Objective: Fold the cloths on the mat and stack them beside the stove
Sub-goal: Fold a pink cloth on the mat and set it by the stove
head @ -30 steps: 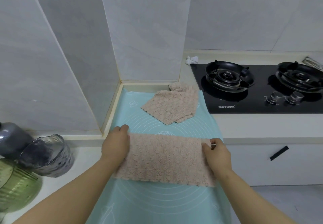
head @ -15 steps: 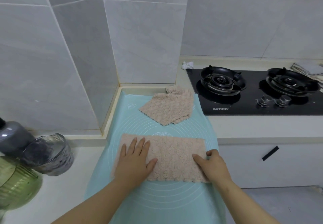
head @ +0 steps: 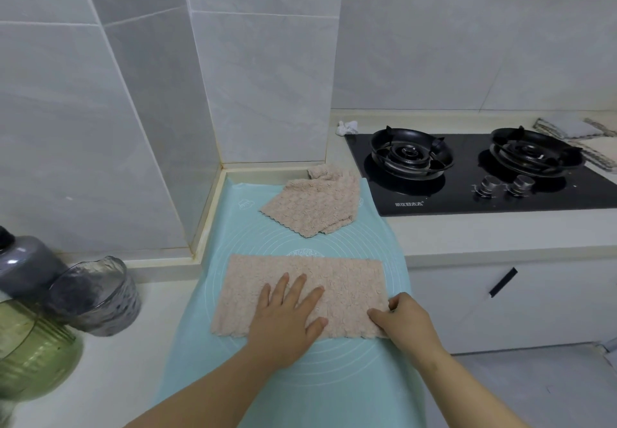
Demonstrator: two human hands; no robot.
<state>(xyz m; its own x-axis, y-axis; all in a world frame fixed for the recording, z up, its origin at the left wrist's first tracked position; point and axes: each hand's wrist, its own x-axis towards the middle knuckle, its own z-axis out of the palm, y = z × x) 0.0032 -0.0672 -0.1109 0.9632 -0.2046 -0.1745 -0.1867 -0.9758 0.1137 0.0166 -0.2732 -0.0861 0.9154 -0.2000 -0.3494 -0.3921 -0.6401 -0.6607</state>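
A beige fluffy cloth [head: 347, 280], folded into a long strip, lies across the turquoise mat [head: 354, 391]. My left hand [head: 283, 322] rests flat on its middle with fingers spread. My right hand [head: 402, 319] pinches the strip's near right corner. A second beige cloth [head: 315, 205] lies loosely rumpled at the mat's far end, close to the black two-burner stove [head: 480, 173].
Grey and striped cloths [head: 574, 132] lie right of the stove. A small white crumpled wad [head: 347, 127] sits at the stove's back left corner. A grey jar [head: 96, 297], a green glass jar [head: 30, 350] and a dark container [head: 23, 264] stand left. Tiled wall corner juts out behind the mat.
My left hand went from holding the strip's left end to pressing flat, then slid rightward to its middle. My right hand stayed at the right end, now pinching the near corner.
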